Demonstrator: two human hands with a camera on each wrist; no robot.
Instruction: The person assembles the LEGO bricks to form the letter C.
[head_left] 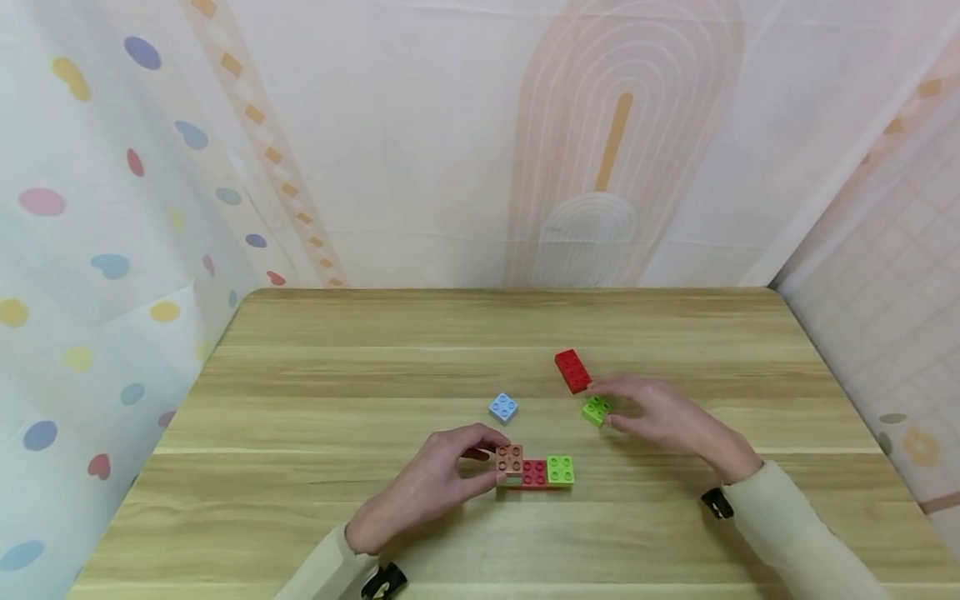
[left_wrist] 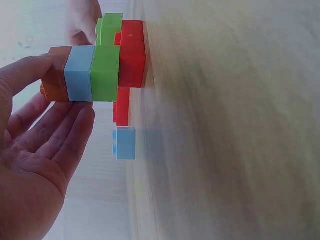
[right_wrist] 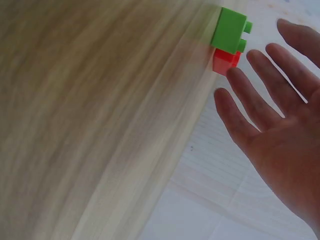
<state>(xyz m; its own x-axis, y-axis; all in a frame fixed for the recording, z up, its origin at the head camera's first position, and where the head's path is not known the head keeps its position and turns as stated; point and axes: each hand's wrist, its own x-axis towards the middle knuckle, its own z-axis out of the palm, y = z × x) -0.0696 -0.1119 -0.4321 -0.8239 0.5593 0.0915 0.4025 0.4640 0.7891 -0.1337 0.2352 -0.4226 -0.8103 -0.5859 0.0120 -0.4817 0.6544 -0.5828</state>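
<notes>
My left hand (head_left: 442, 471) grips the brown brick (head_left: 509, 459), the top of a stack. Under it, in the left wrist view, come a light blue brick (left_wrist: 80, 73) and a green brick (left_wrist: 105, 73), sitting on one end of a red base (left_wrist: 132, 60). At the base's other end sits a lime green brick (head_left: 560, 469), with red studs bare between. My right hand (head_left: 660, 417) is beside a loose green brick (head_left: 597, 410), thumb and fingers either side of it. The right wrist view shows its fingers spread, apart from that green brick (right_wrist: 230, 31).
A loose red brick (head_left: 573, 371) lies just behind the green one on the wooden table (head_left: 337, 375). A small light blue brick (head_left: 503, 407) lies behind the assembled bricks. Patterned cloth (head_left: 420, 167) hangs around the table's back and sides.
</notes>
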